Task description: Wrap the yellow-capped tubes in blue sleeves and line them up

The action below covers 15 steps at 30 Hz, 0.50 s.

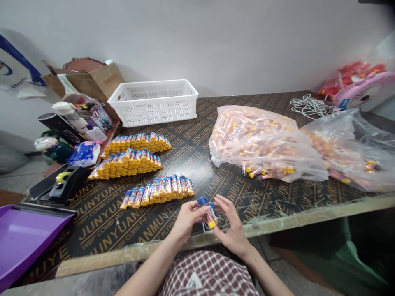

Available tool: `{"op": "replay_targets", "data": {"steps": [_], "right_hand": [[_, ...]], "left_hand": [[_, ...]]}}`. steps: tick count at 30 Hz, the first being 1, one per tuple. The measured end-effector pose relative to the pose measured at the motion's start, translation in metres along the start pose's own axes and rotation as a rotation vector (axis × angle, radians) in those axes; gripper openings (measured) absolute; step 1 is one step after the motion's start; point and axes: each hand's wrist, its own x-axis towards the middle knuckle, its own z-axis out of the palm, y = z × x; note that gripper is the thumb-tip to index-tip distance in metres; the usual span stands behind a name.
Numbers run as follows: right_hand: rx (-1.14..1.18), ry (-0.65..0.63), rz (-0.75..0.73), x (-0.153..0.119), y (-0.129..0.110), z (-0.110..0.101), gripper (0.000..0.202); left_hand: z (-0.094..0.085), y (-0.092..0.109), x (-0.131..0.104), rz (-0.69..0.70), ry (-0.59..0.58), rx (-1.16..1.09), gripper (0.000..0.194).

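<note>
Far left: the purple dustpan [31, 244] and the black tape dispenser [68, 186] lie well clear of your hands; low risk.

Left of centre: two rear stacks of tubes [128, 164], blue at the top and yellow at the bottom, sit in front of the white basket [157, 109]. Nearer you is the front row of tubes [163, 191], some leaning at its left end. These pieces appear to brace one another; a sleeve or knuckle brushing the row could topple it.

Centre: your left hand [187, 220] pinches a small tube [211, 223] between thumb and fingers, close to the table's near edge [160, 246]. Your right hand [231, 228] curls around the other side, but fingers and glare blur the contact, so I cannot tell whether it grips or merely steadies, nor whether a second piece is held. A slack pinch could drop the tube over the edge into your lap.

Right: loose tubes [254, 172] lie at the lower edge of the large plastic bag [253, 135]. Tugging the film could spill more; the second bag [348, 152] lies against it and might shift too.
</note>
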Motion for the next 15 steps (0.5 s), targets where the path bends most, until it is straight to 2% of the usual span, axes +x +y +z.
{"op": "replay_targets", "data": {"steps": [2, 6, 15], "right_hand": [[0.025, -0.052, -0.026, 0.0018, -0.0009, -0.0026, 0.079], [0.111, -0.156, -0.047, 0.0027, -0.0027, -0.0055, 0.082], [0.223, -0.095, -0.018, -0.0018, -0.002, -0.0013, 0.079]], "left_hand": [[0.0024, -0.0015, -0.0034, -0.049, -0.051, 0.028, 0.036], [0.0063, -0.0049, -0.0078, -0.086, -0.104, 0.04, 0.031], [0.0076, -0.0084, -0.0094, -0.118, -0.088, 0.057, 0.036]]}}
